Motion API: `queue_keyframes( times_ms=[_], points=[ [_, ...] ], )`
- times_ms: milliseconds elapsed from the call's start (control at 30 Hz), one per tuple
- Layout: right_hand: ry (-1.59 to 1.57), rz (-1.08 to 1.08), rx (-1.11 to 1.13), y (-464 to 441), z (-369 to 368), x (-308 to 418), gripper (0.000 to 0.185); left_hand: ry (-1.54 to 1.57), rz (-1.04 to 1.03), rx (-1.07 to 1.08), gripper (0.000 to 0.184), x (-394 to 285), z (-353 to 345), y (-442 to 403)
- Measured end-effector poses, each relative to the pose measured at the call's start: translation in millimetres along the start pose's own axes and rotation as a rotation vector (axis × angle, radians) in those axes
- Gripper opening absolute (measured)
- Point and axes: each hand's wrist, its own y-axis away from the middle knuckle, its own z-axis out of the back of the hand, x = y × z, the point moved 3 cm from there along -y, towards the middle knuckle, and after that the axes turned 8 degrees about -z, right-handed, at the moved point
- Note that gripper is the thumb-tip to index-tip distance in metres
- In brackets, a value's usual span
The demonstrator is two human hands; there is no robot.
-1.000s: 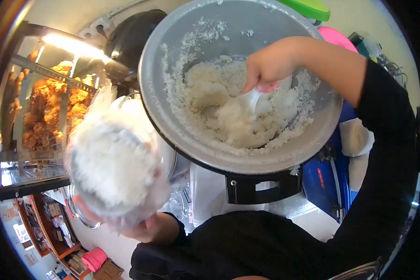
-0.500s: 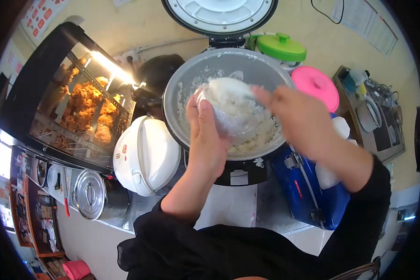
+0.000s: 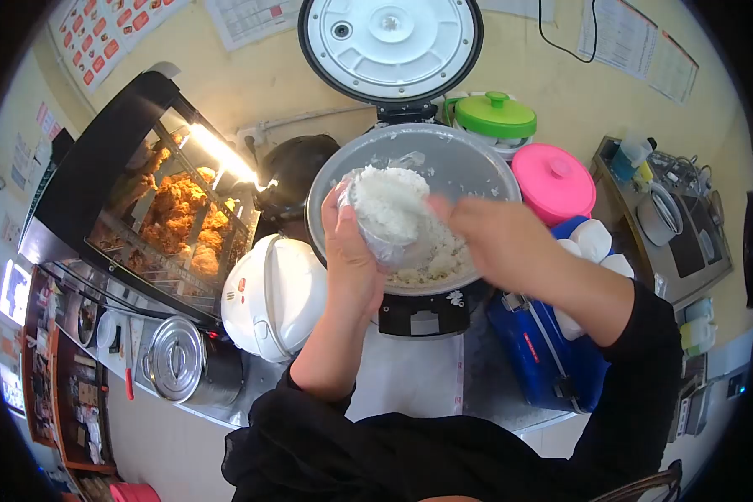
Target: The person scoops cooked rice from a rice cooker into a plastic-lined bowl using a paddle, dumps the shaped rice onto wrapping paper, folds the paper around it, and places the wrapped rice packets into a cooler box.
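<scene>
My left hand (image 3: 351, 251) is wrapped round a plastic-lined bowl (image 3: 393, 250) heaped with white rice (image 3: 389, 197), held tilted over the large rice cooker pot (image 3: 330, 159). My right hand (image 3: 489, 234) is blurred at the bowl's right side, its fingers closed on the rice paddle, which is smeared by motion over the heap. Below the bowl, loose rice (image 3: 439, 268) lies in the pot. The cooker's lid (image 3: 389, 42) stands open behind it.
Left of the pot are a lit glass case (image 3: 176, 209) of fried chicken, a white rice cooker (image 3: 276, 297) and a steel pot (image 3: 176, 360). A blue cool box (image 3: 544, 351), a pink lid (image 3: 554, 184) and a green-lidded container (image 3: 495, 115) are on the right.
The view has drawn back from the pot. My left hand has brought the bowl over it, and my right hand has lifted the paddle out of the loose rice to the bowl.
</scene>
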Motion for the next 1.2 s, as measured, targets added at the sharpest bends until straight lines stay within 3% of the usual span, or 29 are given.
queue_keyframes(
  times_ms=[67, 167, 200, 300, 367, 533, 600, 700, 800, 833, 867, 933, 1100, 1200],
  points=[
    [-0.143, -0.165, -0.047, -13.0, 9.0, -17.9, 0.049, -0.013, -0.02, 0.001, 0.056, 1.5, 8.1, -2.9],
    [-0.321, -0.239, -0.171, -21.1, 32.0, -20.7, 0.045, -0.035, -0.075, 0.034, 0.061, 2.0, 15.2, -11.0],
    [-0.58, -0.354, -0.014, -23.3, 28.5, -19.8, 0.045, -0.053, -0.089, 0.04, 0.062, 2.6, 16.6, -11.8],
    [-0.911, -0.266, 0.103, -35.6, -9.8, -19.5, 0.046, -0.15, -0.149, 0.063, 0.062, 4.5, 19.2, -11.9],
    [-0.917, -0.191, 0.07, -32.3, -25.4, -12.5, 0.043, -0.236, -0.192, 0.101, 0.057, 1.0, 17.1, -11.7],
    [-0.768, -0.18, 0.106, -31.7, -26.3, 1.8, 0.042, -0.451, -0.319, 0.158, 0.047, -7.6, 14.2, -11.5],
    [-0.637, -0.183, 0.153, -40.4, -23.1, -4.9, 0.04, -0.335, -0.26, 0.081, 0.046, -3.3, 16.8, -12.9],
    [-0.746, -0.279, 0.162, -46.3, 2.6, -15.7, 0.036, -0.14, -0.198, -0.083, 0.05, -3.5, 27.5, -15.8],
    [-0.575, -0.316, 0.055, -40.7, 3.8, -25.0, 0.032, 0.125, -0.107, -0.157, 0.05, -27.4, 33.8, -4.7],
    [-0.3, -0.156, -0.171, -38.2, 5.3, -28.1, 0.031, 0.219, -0.067, -0.172, 0.049, -35.5, 36.9, 3.7],
    [-0.031, 0.009, -0.386, -32.9, 2.9, -26.7, 0.03, 0.193, -0.076, -0.192, 0.064, -36.6, 43.9, 12.4],
    [0.114, 0.15, -0.531, -23.9, -5.6, -15.6, 0.029, 0.228, -0.044, -0.196, 0.067, -44.9, 55.0, 32.8],
    [-0.465, -0.104, -0.153, -7.7, -10.6, 14.8, 0.033, 0.322, 0.082, -0.078, 0.069, -69.4, 69.5, 101.6],
    [-0.796, -0.323, -0.011, 0.1, -28.3, 14.0, 0.04, 0.278, 0.088, -0.198, 0.071, -79.5, 82.0, 131.8]
  ],
)
